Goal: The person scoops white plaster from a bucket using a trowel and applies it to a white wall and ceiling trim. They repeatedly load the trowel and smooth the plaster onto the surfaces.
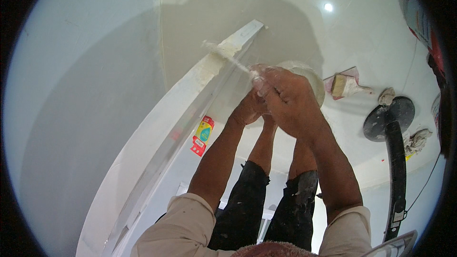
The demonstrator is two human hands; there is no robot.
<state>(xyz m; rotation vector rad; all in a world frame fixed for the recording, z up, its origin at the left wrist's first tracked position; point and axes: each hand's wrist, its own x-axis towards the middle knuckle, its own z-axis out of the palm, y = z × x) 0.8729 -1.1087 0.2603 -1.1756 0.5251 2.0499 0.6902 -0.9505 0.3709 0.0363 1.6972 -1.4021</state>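
My right hand is closed around the near end of a thin tool coated in white, seen nearly edge-on. It slants up and left over the top edge of a long white panel. Rough cream-coloured filler clings to that edge under the tool. Just below and partly behind my right hand is my left hand, its fingers mostly hidden, so I cannot tell what it holds. A round pale bucket shows behind the hands, largely covered by them.
On the pale floor to the right lie a paintbrush on a pinkish piece and a crumpled rag. A black disc with a long black handle is further right. A red-and-yellow packet lies beside the panel; a pale wall stands left.
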